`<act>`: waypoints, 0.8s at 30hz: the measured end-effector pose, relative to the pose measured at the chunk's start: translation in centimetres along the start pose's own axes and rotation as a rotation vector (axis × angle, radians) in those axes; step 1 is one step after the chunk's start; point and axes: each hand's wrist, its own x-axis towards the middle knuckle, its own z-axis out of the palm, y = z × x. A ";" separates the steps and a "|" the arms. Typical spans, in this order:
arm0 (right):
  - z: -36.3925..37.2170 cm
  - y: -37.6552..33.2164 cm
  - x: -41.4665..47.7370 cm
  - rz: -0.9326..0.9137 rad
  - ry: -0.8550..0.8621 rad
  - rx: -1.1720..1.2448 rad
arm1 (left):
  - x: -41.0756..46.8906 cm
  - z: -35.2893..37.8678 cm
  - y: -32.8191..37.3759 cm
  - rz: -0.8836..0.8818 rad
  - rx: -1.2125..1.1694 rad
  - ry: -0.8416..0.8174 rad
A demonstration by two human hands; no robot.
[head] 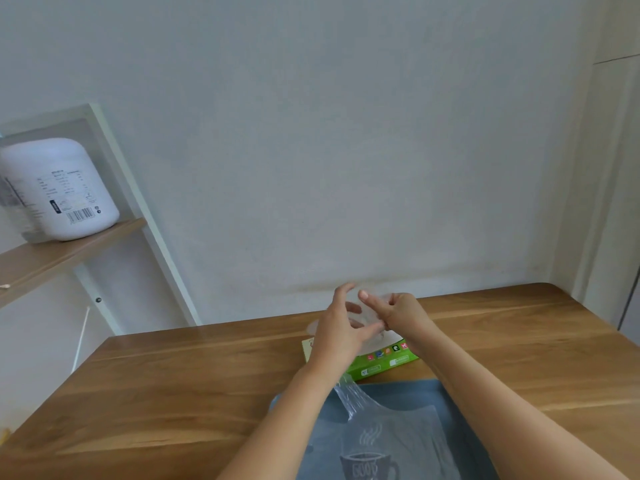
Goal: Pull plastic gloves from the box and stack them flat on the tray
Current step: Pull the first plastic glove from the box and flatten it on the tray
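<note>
Fingers (370,299) of the right hand (401,311) curl, pinching a clear plastic glove (360,315) held above the green glove box (384,362). The left hand (341,329) meets it with fingers half spread; I cannot tell whether it grips. Crumpled film (350,398) trails onto the blue-grey tray (420,389), where flat gloves (412,441) lie stacked.

Both of your arms show bare. Your slim left forearm (284,417) and your slim right forearm (491,396) are uncovered skin from the picture's lower edge up to the wrists. Your bare left hand (341,329) and bare right hand (403,311) are uncovered as well, with slender fingers.
</note>
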 end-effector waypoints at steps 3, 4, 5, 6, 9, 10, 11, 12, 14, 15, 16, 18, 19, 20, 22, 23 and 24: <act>-0.1 -0.3 -0.3 -0.018 0.025 -0.062 | 0.5 0.3 0.1 0.070 -0.050 0.028; -0.2 -0.4 -0.3 -0.025 0.037 -0.075 | 0.5 0.3 -0.1 0.086 -0.095 0.056; -0.3 -0.5 -0.4 -0.033 0.046 -0.075 | 0.4 0.3 -0.3 0.085 -0.165 0.084; -0.4 -0.6 -0.4 -0.040 0.051 -0.057 | 0.4 0.3 -0.6 0.072 -0.228 0.106; -0.6 -0.5 -0.3 -0.030 0.030 -0.003 | 0.4 0.2 -1.0 0.064 -0.351 0.143; -0.7 -0.4 -0.2 -0.025 0.034 0.003 | 0.4 0.1 -1.1 0.071 -0.364 0.153; -0.8 -0.4 -0.1 -0.016 0.056 0.023 | 0.4 0.0 -1.4 0.084 -0.354 0.159; -0.9 -0.3 0.0 -0.005 0.097 0.059 | 0.4 -0.1 -1.6 0.107 -0.321 0.152; -1.3 -0.2 0.2 0.023 0.209 0.140 | 0.4 -0.6 -2.2 0.185 -0.193 0.095; -1.6 -0.2 0.2 0.032 0.269 0.171 | 0.3 -0.8 -2.7 0.221 -0.097 0.040; -1.9 -0.1 0.2 0.032 0.321 0.181 | 0.3 -1.0 -3.1 0.248 0.017 -0.034; -2.5 0.2 0.3 0.014 0.362 0.137 | 0.2 -1.3 -4.2 0.278 0.239 -0.173; -2.6 0.1 0.1 0.008 0.336 0.078 | 0.2 -1.4 -4.7 0.273 0.306 -0.218; -2.6 0.1 -0.1 0.002 0.284 -0.002 | 0.1 -1.5 -4.9 0.255 0.343 -0.248; -2.4 0.1 -0.7 -0.005 0.112 -0.164 | 0.1 -1.4 -5.0 0.216 0.371 -0.275; -2.4 0.0 -1.0 -0.017 0.025 -0.228 | 0.1 -1.4 -4.7 0.192 0.373 -0.285; -2.5 -0.1 -1.2 -0.011 -0.049 -0.287 | 0.2 -1.3 -4.4 0.150 0.352 -0.296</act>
